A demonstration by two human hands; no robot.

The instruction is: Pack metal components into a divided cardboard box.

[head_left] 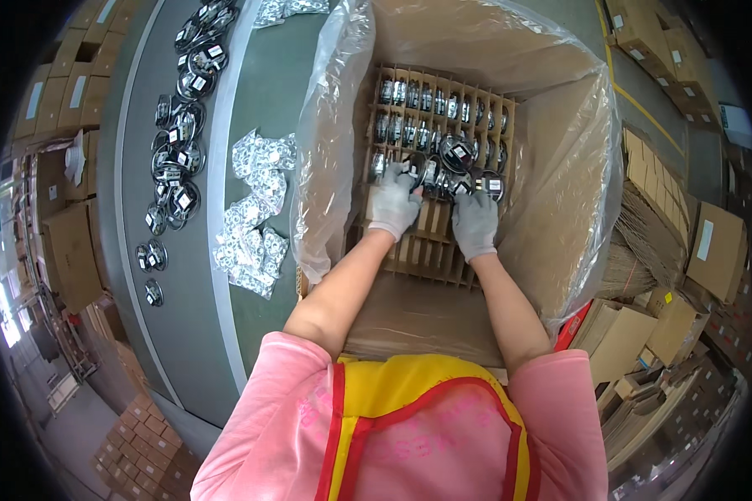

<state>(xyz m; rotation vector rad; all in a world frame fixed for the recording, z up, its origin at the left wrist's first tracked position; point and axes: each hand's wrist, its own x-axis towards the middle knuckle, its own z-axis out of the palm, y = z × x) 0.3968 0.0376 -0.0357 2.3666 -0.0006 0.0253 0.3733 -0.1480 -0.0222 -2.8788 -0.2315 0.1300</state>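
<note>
Inside the lined carton [560, 188], a cardboard divider [433, 220] is holding round parts [457, 155] on edge, presumably preventing contact. They are showing glossy black rims and white labels; some are lying on top. The left hand [394, 202] and right hand [475, 224] are resting half-curled fingers against parts; grip cannot be confirmed.

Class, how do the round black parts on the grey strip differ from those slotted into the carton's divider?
Pose: the strip parts mostly lie flattish, while the slotted parts stand on edge.
Arrangement: the strip parts form a loose trail, many overlapping, along the grey strip; the slotted parts sit in orderly rows, separated by the cardboard divider.
Shared: both look dark and rounded, with light patches.
</note>
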